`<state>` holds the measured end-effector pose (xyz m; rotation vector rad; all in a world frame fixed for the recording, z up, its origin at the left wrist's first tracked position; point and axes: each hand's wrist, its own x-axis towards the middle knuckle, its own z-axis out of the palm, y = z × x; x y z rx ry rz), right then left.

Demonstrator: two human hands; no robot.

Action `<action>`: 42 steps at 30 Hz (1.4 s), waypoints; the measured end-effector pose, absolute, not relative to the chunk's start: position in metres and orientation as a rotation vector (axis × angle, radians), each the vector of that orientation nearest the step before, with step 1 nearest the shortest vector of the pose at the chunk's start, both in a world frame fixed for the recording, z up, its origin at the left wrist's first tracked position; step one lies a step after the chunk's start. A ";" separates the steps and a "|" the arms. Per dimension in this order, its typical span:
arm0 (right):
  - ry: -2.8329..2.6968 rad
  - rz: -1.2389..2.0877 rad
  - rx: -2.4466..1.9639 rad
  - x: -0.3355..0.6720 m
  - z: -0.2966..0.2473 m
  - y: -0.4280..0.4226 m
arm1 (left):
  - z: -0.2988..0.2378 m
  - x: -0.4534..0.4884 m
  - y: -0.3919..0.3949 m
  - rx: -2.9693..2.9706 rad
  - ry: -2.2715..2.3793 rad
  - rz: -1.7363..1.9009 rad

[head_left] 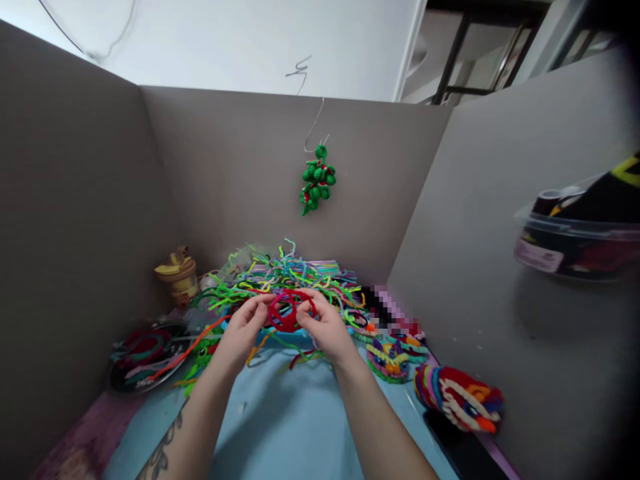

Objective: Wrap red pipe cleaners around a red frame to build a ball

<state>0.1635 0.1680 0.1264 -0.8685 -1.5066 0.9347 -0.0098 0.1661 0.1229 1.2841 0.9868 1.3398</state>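
Between both hands, above the near edge of the pile, is a red and magenta piece of bent pipe cleaners with open loops. My left hand pinches its left side between thumb and fingers. On the right side, my right hand grips it with the thumb in front and the fingers behind. Directly behind the hands lies a heap of loose pipe cleaners in green, yellow, blue and other colours. An orange-red pipe cleaner runs out to the left of my left hand.
At left are a dark round tray with pipe cleaners and a lidded tan cup. Colourful finished pieces lie at right, beside a larger striped one. A green ornament hangs on the back panel; a clear tub hangs right.
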 end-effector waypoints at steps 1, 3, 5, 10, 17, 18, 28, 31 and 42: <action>-1.584 0.897 -0.877 0.164 0.129 0.166 | 0.124 -0.010 0.166 1.289 0.999 1.351; -1.725 0.847 -0.896 0.164 0.132 0.163 | 0.126 -0.009 0.164 1.320 1.032 1.358; -1.836 0.812 -0.905 0.162 0.133 0.161 | 0.127 -0.008 0.164 1.352 1.059 1.357; -1.894 0.757 -0.894 0.160 0.132 0.158 | 0.126 -0.011 0.164 1.451 1.117 1.299; -1.755 0.878 -0.886 0.160 0.129 0.162 | 0.127 -0.013 0.165 1.551 1.106 1.312; -1.655 0.878 -0.911 0.159 0.125 0.165 | 0.126 -0.011 0.165 1.519 1.117 1.393; -0.784 1.295 -0.805 0.143 0.106 0.181 | 0.116 0.011 0.159 1.518 1.140 1.391; -0.820 1.377 -0.775 0.137 0.108 0.176 | 0.117 0.016 0.156 1.420 1.090 1.415; -1.106 0.777 -0.931 0.153 0.107 0.178 | 0.122 0.002 0.161 1.094 1.059 1.571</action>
